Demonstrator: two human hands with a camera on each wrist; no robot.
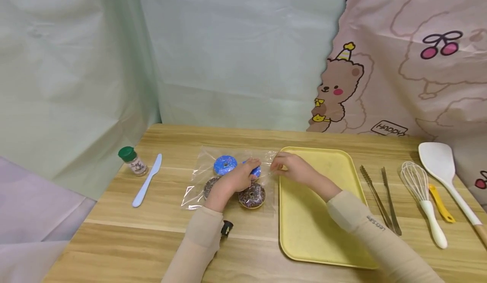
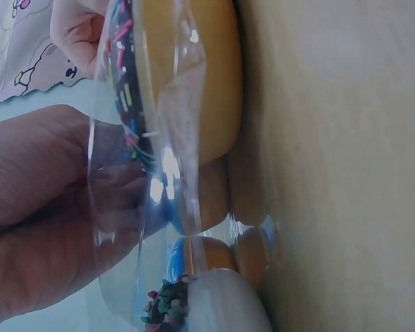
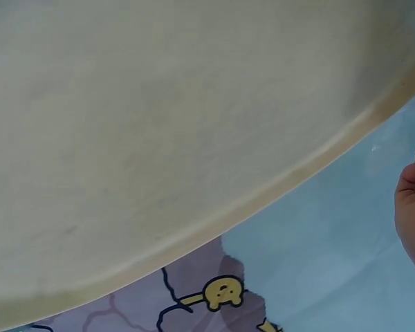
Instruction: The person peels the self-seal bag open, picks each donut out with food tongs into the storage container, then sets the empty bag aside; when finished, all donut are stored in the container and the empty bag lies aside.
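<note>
A clear plastic bag [image 1: 195, 192] lies flat on the table with two blue doughnuts [image 1: 224, 164] and two brown sprinkled doughnuts [image 1: 252, 196] inside. My left hand [image 1: 237, 178] rests over the middle of the bag, partly covering the doughnuts. The left wrist view gives a close side look at a brown doughnut [image 2: 200, 90] behind the shiny plastic. At the bag's right edge, my right hand [image 1: 292, 167] pinches the plastic, over the upper left rim of the yellow tray [image 1: 319, 215]. In the right wrist view, the tray fills most of the picture.
To the left are a green-capped shaker bottle [image 1: 134, 161] and a light blue knife [image 1: 147, 180]. Right of the tray lie metal tongs [image 1: 378, 200], a whisk [image 1: 422, 198], a yellow-handled tool [image 1: 441, 205] and a white spatula [image 1: 441, 164]. Curtains hang behind the table.
</note>
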